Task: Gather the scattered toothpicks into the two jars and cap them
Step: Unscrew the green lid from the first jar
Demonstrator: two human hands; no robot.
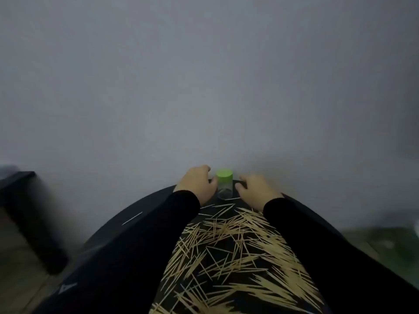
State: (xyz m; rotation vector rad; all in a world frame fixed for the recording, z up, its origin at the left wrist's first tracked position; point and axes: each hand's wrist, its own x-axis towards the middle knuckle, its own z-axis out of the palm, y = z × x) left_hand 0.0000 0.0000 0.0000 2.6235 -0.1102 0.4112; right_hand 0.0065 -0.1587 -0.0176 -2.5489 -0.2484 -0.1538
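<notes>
1. Head view: a clear jar (224,189) stands upright at the far edge of the black table (145,220), its long axis vertical and its green cap (224,176) on top, pointing up. Only one jar shows.
2. The toothpicks (233,252) lie scattered over the middle of the table, from just in front of the jar to the near edge, between the two black sleeves (140,245). They point every way, many crossing; those toward the right edge run mostly left to right.
3. One stray toothpick (132,218) lies apart near the left edge, slanting up to the right.
4. The left hand (197,184) is beside the jar, its curled fingers and thumb at the jar's left side; I cannot tell whether it grasps it.
5. The right hand (256,191) rests just right of the jar, fingers loosely bent, grasping nothing visible.
6. No label or writing can be read on the jar; a pale mark (68,287) by the near left corner is too blurred to read.
</notes>
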